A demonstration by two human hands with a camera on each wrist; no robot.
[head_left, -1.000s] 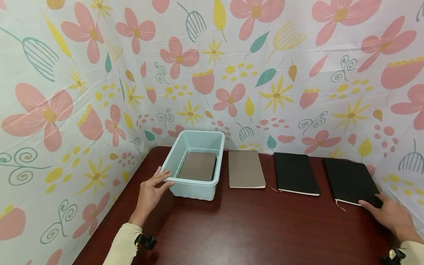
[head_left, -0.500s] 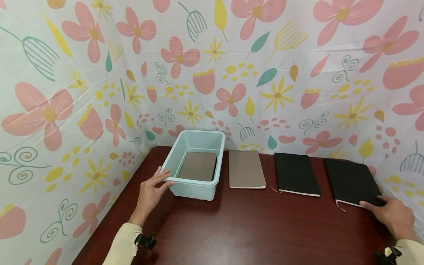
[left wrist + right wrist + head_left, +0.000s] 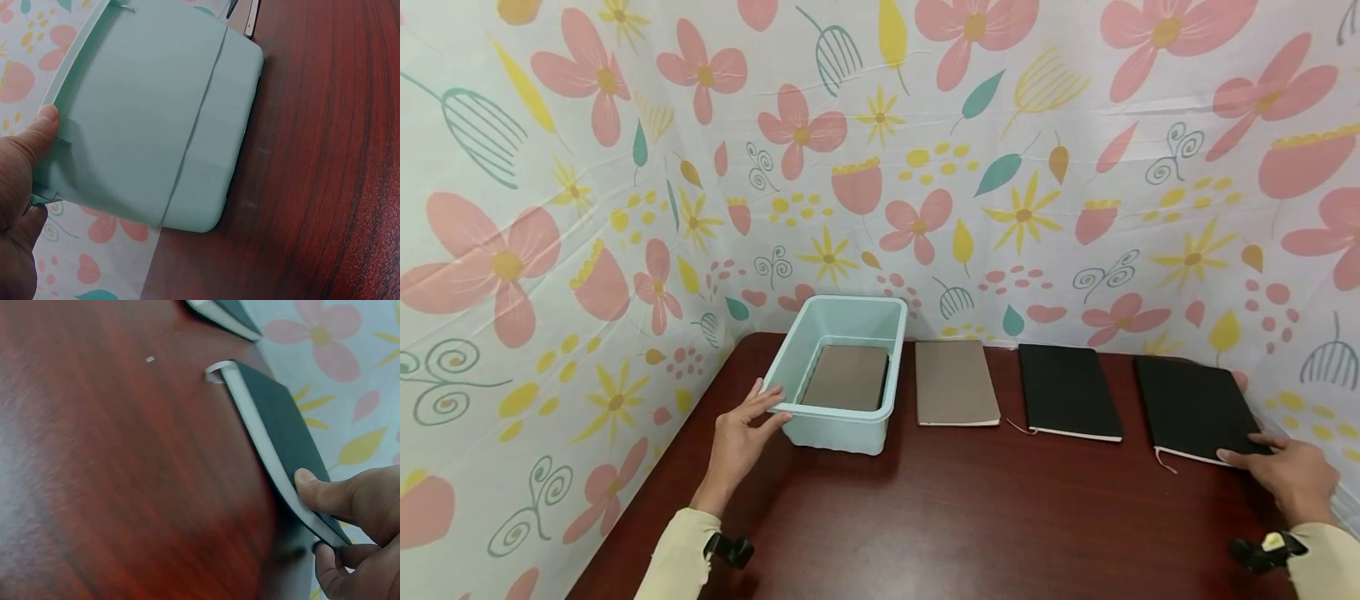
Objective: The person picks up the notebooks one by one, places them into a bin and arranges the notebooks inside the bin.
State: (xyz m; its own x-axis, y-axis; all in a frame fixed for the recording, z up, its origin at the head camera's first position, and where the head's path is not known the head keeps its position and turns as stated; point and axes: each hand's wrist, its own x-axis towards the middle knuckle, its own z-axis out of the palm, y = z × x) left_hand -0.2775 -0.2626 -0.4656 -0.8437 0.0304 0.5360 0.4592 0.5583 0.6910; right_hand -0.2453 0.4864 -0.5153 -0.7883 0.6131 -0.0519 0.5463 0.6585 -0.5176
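Observation:
My left hand (image 3: pixel 741 442) grips the near left corner of a pale green plastic bin (image 3: pixel 838 429), thumb outside and fingertips at the rim. Inside the bin lies a taupe notebook (image 3: pixel 847 377), with a dark edge showing beneath it. At the far right, my right hand (image 3: pixel 1292 475) pinches the near right corner of a black notebook (image 3: pixel 275 419). Its thumb (image 3: pixel 322 492) is on the cover and a finger is under the corner in the right wrist view. That corner is tilted up off the table, and a pale ribbon hangs from the other near corner.
Between the bin and the held notebook, a taupe notebook (image 3: pixel 957 383) and another black notebook (image 3: pixel 1069 392) lie in a row on the dark red wooden table (image 3: pixel 970 517). A flowered cloth (image 3: pixel 925 150) hangs behind and along both sides.
The right hand has shifted slightly away from me with its corner of the black notebook, and the wrist has moved a little left. The left hand stays on the bin.

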